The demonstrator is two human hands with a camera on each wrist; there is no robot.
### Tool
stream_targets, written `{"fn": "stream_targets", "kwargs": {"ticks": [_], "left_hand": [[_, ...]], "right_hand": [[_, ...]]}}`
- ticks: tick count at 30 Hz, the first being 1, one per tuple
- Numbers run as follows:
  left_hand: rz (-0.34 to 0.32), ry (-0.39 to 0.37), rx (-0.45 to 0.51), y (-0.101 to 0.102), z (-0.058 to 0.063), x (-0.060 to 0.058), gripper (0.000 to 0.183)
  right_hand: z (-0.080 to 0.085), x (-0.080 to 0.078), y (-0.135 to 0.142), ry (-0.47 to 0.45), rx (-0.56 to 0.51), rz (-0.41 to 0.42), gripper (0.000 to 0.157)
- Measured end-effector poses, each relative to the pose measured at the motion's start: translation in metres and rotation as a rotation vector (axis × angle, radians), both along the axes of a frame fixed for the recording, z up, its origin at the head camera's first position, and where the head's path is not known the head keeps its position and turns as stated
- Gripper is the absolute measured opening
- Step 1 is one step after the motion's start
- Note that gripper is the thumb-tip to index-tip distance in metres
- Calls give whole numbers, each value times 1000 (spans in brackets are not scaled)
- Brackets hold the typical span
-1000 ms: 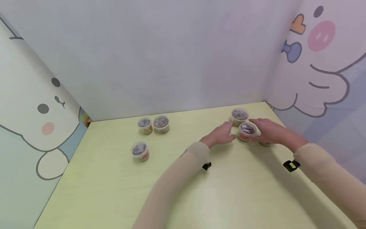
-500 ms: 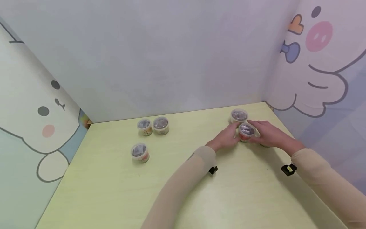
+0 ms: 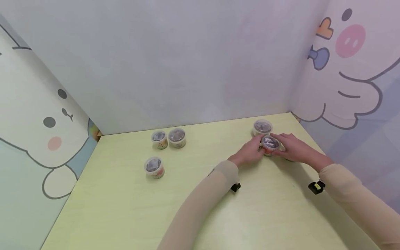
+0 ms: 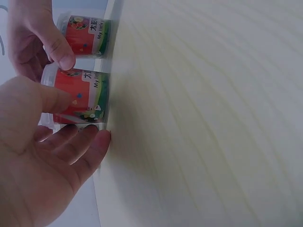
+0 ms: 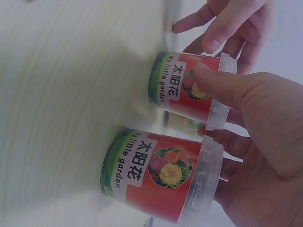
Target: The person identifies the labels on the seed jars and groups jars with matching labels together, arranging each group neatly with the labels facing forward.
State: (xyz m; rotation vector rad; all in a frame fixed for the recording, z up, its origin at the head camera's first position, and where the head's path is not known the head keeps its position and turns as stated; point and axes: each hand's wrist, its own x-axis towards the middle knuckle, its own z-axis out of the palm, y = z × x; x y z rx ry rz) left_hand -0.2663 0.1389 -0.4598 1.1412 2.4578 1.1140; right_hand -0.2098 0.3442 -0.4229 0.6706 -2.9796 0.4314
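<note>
A red-labelled plastic planting cup (image 3: 270, 141) with a clear lid stands upright on the table between my two hands. My left hand (image 3: 250, 151) grips it from the left; in the left wrist view its thumb lies on the label (image 4: 87, 92). From the right, my right hand (image 3: 293, 148) holds the same cup, its thumb on the label in the right wrist view. A second red-labelled cup (image 5: 161, 172) stands beside it, mostly hidden under my right hand in the head view. Right behind the held cup is another lidded cup (image 3: 262, 127).
Two lidded cups, one patterned (image 3: 160, 140) and one wider (image 3: 177, 138), stand side by side at the table's back left. A reddish cup (image 3: 154, 167) stands in front of them. Printed fabric walls (image 3: 193, 69) enclose the table (image 3: 125, 201) at back and sides.
My left hand has moved right, from beside the red-labelled cup to gripping it. My right hand has stayed at its right side. The cups on the left have not moved.
</note>
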Motion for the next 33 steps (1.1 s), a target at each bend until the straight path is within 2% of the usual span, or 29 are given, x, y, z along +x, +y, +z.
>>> {"fn": "stream_targets", "kwargs": {"ticks": [9,13,20,25,33], "left_hand": [[1,19,-5,5,0,1,62],[6,13,-9,4,-1,2,60],[25,-3,15,0,0,3,60],[46,-18,22,-11,10,2,58],[4,-48,96,-38,29,2,59]], "right_hand": [[-4,2,5,55,6,21,71],[-5,2,4,46,6,22,71],[4,1,-1,-2,-14,7,71],[11,-3,-8,-48,-82,9,71],[24,-5,-20,-36,-216,56,71]]}}
